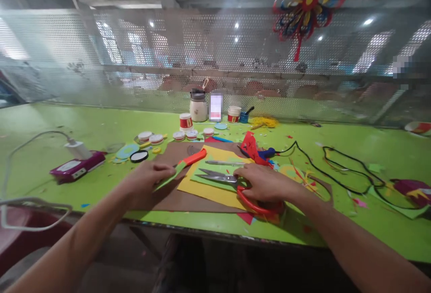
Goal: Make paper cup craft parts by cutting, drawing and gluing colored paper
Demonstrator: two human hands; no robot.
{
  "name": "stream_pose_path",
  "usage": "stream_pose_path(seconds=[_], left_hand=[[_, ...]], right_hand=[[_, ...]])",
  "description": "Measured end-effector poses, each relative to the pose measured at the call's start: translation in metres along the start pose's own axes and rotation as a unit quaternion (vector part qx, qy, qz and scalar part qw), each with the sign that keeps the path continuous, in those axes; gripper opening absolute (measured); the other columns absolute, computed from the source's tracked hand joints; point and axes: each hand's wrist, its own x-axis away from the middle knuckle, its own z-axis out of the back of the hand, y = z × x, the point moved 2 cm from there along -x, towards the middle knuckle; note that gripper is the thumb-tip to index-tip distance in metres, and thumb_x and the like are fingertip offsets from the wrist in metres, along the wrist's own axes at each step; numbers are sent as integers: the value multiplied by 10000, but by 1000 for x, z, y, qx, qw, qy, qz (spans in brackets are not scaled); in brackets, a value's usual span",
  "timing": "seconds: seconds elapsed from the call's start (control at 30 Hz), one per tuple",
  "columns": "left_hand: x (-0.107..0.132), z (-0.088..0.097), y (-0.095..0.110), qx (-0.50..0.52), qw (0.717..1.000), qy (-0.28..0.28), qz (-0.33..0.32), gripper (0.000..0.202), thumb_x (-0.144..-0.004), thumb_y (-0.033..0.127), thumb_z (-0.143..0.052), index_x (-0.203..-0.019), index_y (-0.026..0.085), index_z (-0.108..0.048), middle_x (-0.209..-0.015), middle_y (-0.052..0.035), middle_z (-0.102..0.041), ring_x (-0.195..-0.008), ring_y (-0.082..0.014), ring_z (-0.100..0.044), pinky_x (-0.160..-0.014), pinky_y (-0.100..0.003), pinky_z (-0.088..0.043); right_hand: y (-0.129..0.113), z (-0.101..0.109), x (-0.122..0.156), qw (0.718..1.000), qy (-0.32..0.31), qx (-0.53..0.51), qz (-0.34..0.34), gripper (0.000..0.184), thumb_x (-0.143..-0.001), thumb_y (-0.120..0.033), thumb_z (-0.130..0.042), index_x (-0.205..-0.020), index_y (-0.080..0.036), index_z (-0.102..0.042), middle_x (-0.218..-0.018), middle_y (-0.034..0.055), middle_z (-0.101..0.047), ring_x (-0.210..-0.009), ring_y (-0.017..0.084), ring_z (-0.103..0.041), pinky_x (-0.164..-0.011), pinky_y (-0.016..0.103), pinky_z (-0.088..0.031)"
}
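My left hand is closed, pinching a narrow piece of green paper. A slim orange object meets the far end of that paper; whether the two are joined I cannot tell. My right hand is closed around a pair of scissors with red handles, blades a little apart and pointing left. Below the blades lie a yellow sheet and a smaller green sheet, both on a brown board. Just beyond the blades rests a slim silver tool.
Red paper and a blue-handled tool with a black cord lie behind my right hand. A purple power strip with a white plug stands left. Small tubs, a thermos and a lit phone line the back.
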Motion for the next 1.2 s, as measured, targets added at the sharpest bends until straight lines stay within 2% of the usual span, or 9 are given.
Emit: stream_pose_path(seconds=[0.07,0.17,0.27,0.37,0.5,0.6,0.77,1.03,1.2], left_hand=[[14,2,-7,-42,999,11,26,200,-573,289,-761,-728,168,-727,-524,14,-610,-502,-150,-503,-457,-236,-318],[19,0,-6,-178,982,31,52,337,-560,338,-730,-840,153,-700,-518,28,-591,-522,-152,-487,-488,-242,-307],[16,-6,-3,-242,968,26,62,303,-573,369,-677,-787,154,-666,-478,45,-544,-479,-135,-444,-474,-244,-288],[11,-10,-8,-226,972,10,69,269,-569,380,-664,-729,167,-638,-481,46,-545,-463,-131,-459,-464,-243,-315],[3,-18,-11,-211,974,-20,81,261,-583,364,-671,-753,167,-650,-470,32,-571,-448,-143,-499,-450,-247,-342],[-2,-26,-5,-198,975,-46,88,239,-612,334,-661,-768,154,-654,-452,25,-573,-410,-130,-479,-429,-245,-342],[-1,-32,4,-181,975,-75,106,196,-644,278,-629,-784,141,-620,-459,2,-599,-436,-144,-544,-426,-234,-373],[2,-36,14,-165,977,-59,123,154,-714,257,-537,-842,181,-499,-496,14,-619,-450,-157,-612,-407,-211,-395],[5,-43,19,-149,979,-57,131,179,-723,280,-532,-876,198,-487,-563,10,-638,-495,-186,-652,-423,-235,-434]], right_hand=[[1,0,-1,1000,-6,-5,1,394,-772,-271,-566,-1160,-213,-594,-1132,110,-624,-1037,281,-576,-819,336,-421],[3,2,-2,1000,-15,-14,-3,395,-766,-266,-592,-1159,-223,-603,-1155,96,-632,-1049,263,-575,-846,303,-415],[4,5,-1,1000,-20,-21,-10,381,-768,-275,-601,-1147,-234,-616,-1142,81,-653,-1027,255,-589,-831,284,-422],[5,7,-1,999,-20,-30,-13,363,-781,-296,-584,-1138,-239,-618,-1129,74,-665,-1003,251,-604,-818,284,-431],[6,6,-2,999,-17,-40,-14,355,-796,-315,-550,-1135,-220,-604,-1141,88,-657,-1006,250,-606,-833,298,-434],[7,4,-3,999,-15,-43,-14,354,-794,-313,-543,-1130,-219,-603,-1142,91,-653,-1009,251,-606,-838,307,-436],[10,1,-3,999,-13,-45,-12,359,-786,-320,-555,-1127,-221,-607,-1130,94,-657,-995,255,-612,-822,309,-442],[11,0,-4,999,-9,-31,-7,355,-788,-322,-556,-1130,-240,-601,-1102,80,-663,-968,243,-619,-791,293,-436],[5,-1,-2,1000,-5,-4,-13,365,-780,-329,-554,-1129,-231,-592,-1109,102,-650,-995,279,-606,-754,316,-431]])
